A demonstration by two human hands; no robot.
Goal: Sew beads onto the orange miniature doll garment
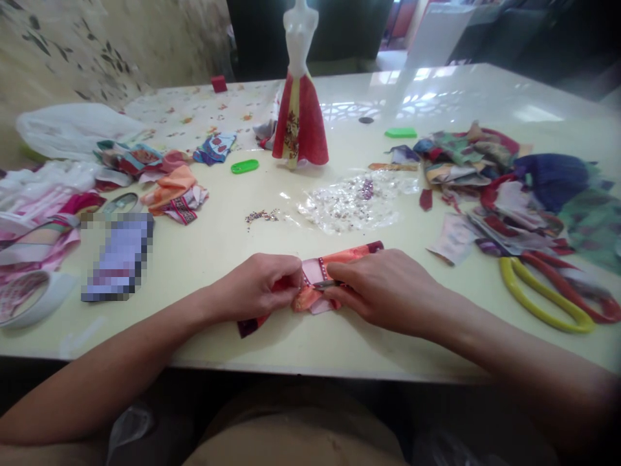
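Observation:
My left hand (pixel 257 288) and my right hand (pixel 383 291) meet at the middle of the table's front edge. Both pinch a folded strip of orange and pink patterned fabric (pixel 315 285), whose dark red ends stick out at either side. A thin dark sliver (pixel 326 283) shows at the right hand's fingertips, too small to name. Part of the strip is hidden under my fingers. A loose heap of small beads (pixel 262 217) lies just beyond my hands, and a clear plastic sheet with sequins (pixel 352 204) lies further ahead.
A dress form in a red skirt (pixel 298 116) stands at the back. Scissors with yellow and red handles (pixel 548 291) lie at the right, near heaped fabric scraps (pixel 466 155). More fabric pieces (pixel 174 194) and a white plastic bag (pixel 72 129) lie at the left.

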